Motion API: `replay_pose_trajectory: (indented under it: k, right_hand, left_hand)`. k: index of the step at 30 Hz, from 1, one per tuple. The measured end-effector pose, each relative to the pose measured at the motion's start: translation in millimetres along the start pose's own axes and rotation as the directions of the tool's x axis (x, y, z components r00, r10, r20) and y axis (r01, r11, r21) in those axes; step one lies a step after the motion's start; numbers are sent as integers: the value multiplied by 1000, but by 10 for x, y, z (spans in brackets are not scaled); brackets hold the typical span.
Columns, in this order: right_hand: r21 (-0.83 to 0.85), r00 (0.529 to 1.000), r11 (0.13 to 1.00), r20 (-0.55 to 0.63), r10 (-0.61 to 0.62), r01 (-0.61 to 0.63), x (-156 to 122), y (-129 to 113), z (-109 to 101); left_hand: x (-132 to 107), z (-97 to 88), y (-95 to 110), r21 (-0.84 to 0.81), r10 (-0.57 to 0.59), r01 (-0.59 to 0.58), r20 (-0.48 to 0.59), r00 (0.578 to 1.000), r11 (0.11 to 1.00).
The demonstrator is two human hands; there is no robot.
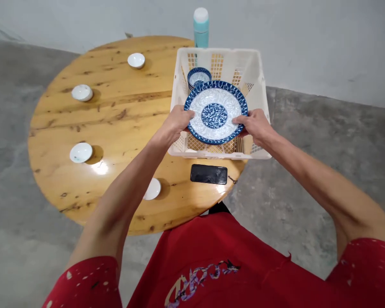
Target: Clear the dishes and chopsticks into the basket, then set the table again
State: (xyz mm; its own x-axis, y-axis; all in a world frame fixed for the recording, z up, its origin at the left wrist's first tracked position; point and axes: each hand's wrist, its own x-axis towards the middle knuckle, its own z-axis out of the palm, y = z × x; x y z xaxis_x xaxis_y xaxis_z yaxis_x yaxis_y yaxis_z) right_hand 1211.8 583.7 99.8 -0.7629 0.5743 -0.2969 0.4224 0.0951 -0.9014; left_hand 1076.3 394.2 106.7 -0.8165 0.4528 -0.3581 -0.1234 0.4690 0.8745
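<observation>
Looks like you're handling the plate (214,115) over the basket (256,75), left hand (177,119) and right hand (257,125) fingers (239,120) clamped on opposite edges, so moving it calls for staying level.

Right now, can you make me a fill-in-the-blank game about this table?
The round patterned plate held by the left hand and right hand is white and ____.
On the round wooden table, the small round white bowls number ____.
The cap on the tall turquoise bottle is ____.
Missing words: blue; four; white.
</observation>
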Motion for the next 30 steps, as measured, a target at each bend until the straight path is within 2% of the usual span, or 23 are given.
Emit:
replay_pose_trajectory:
  k: [7,11,16,22,27,30]
  right_hand:
    - [-43,974,978,87,208,-205,571,268,141]
    - [-103,943,949,125,310,-298,721,394,257]
    - [-184,896,902,151,418,-390,815,539,391]
    - [-222,862,869,162,480,-442,855,683,470]
    - [-221,853,867,190,487,-446,858,767,506]
    - [-217,863,878,190,468,-428,863,830,524]
  left_hand:
    - [462,293,-306,32,-210,214,-95,973,976]
    - [616,375,-481,20,-321,328,-145,936,945]
    - [770,405,-700,87,-390,408,-166,906,909]
    - [861,444,-860,191,-451,477,-165,877,858]
    - [815,466,-858,232,-471,501,-173,865,834]
    - [782,469,-851,222,-463,493,-174,869,841]
